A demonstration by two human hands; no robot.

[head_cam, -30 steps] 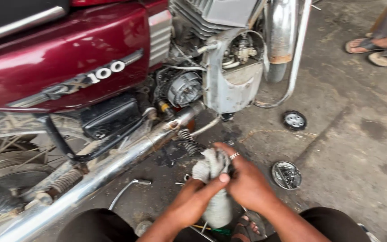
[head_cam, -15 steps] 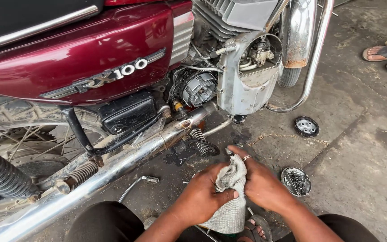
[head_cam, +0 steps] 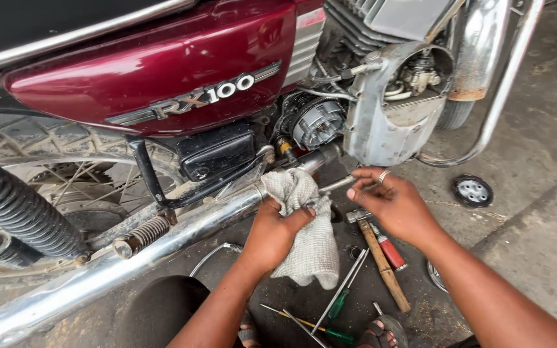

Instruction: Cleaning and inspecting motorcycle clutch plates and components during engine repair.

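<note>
A grey rag [head_cam: 304,232] is gripped in the left hand [head_cam: 275,232], fingers closed round it, beside the chrome exhaust pipe [head_cam: 162,241]. A thin metal rod [head_cam: 338,185] is pinched by the right hand [head_cam: 391,206]. A wooden-handled hammer [head_cam: 378,254] and green screwdrivers [head_cam: 340,303] are strewn below on the floor. A silver badge is set on the maroon side panel [head_cam: 130,71].

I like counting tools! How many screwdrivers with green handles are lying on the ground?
2. One green-handled screwdriver lies below the rag in the left hand, slanting up. The other green-handled screwdriver lies at the bottom edge. More may hide under the rag or arms.
</note>
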